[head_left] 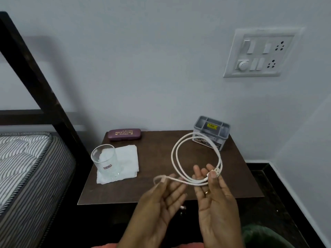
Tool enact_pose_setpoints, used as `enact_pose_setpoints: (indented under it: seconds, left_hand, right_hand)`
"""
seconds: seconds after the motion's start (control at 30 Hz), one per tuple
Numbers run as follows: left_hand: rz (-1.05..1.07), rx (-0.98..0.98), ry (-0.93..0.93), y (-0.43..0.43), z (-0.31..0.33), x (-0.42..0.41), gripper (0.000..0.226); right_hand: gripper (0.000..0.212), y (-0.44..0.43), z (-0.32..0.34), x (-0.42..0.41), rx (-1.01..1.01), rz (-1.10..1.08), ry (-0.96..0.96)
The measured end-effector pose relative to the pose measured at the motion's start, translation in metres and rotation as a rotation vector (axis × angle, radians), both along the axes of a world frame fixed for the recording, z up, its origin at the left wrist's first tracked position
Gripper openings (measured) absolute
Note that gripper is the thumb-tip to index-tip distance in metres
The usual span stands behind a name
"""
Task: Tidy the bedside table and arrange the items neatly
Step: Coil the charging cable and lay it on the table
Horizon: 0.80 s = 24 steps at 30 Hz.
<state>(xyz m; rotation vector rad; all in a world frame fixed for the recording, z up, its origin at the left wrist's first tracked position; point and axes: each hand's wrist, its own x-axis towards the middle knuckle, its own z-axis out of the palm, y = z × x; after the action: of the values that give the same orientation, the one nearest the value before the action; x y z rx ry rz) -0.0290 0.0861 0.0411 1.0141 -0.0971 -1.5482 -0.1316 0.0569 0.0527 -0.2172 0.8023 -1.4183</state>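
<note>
The bed (21,167) with its striped mattress is on the left, right beside the brown table (240,176). A white switch board (259,52) is on the wall above. The right hand (215,203) is up over the table's front, palm up, and its thumb pinches the white cable (195,183) near the plug. The left hand (161,197) is beside it, fingers loose. The cable's other end is blurry at its fingertips, so I cannot tell if it pinches it. A white cloth (127,158) lies on the table's left part. A grey box (211,131) stands back right, a purple glasses case (124,134) back left. A glass (104,160) stands on the cloth. The cable makes a round loop in the air above the table.
</note>
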Motion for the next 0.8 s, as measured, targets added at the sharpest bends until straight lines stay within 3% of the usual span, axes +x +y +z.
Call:
enact_pose_setpoints:
  seconds: [0.3,0.47,0.63,0.8]
  left_hand:
    - [-0.086,-0.139,-0.225,-0.051,0.035,0.028,0.030]
    - [-0.401,-0.158,-0.513,-0.058,0.054,0.041,0.028]
    - [-0.557,-0.160,-0.705,-0.065,0.058,0.053,0.029]
    - [-0.826,-0.319,-0.984,-0.058,0.061,0.049,0.016]
  right_hand:
    - [0.020,0.002,-0.013,-0.015,0.048,0.185,0.155]
    - [0.015,0.000,-0.017,-0.018,0.019,0.264,0.287]
    - [0.016,-0.003,-0.018,-0.021,-0.025,0.272,0.400]
    - [0.016,-0.005,-0.022,-0.023,-0.058,0.197,0.434]
